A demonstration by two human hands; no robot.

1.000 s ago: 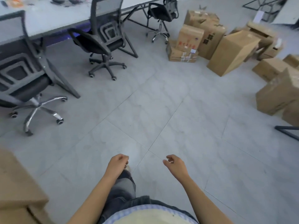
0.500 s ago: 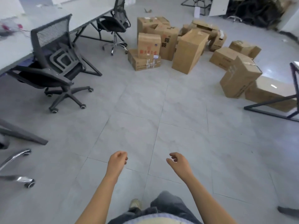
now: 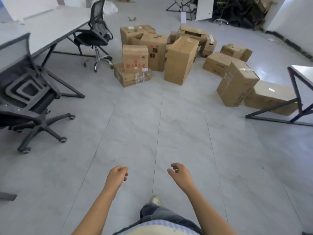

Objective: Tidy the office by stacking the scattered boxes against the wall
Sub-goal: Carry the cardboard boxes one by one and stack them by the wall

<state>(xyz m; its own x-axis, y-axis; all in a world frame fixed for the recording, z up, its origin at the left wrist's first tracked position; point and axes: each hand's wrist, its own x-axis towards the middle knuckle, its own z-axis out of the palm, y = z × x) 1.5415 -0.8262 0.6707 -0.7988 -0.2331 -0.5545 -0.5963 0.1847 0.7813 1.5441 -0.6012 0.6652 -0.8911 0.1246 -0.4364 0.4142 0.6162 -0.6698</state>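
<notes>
— Where are the brown cardboard boxes (image 3: 181, 60)?
— Clustered on the grey tiled floor (image 3: 152, 124) ahead, rear ones half hidden.
— And left hand (image 3: 117, 175), right hand (image 3: 180, 173)?
— Each grip loosely curled, holding nothing.

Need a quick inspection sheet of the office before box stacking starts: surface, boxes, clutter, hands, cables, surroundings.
Surface: grey tiled floor, bare between the person and the boxes.
Job's things: cardboard boxes scattered ahead; red-print box sits on flat box; tall box upright; tilted box beside low box.
Clutter: cardboard scrap on the floor at the back; dark tangled pile back right.
Hands: left hand and right hand loosely curled, holding nothing.
Cables: nothing seen for sure; the pile is too blurred to tell.
Surroundings: near chair, far chair, white desk at left; desk frame at right.
</notes>
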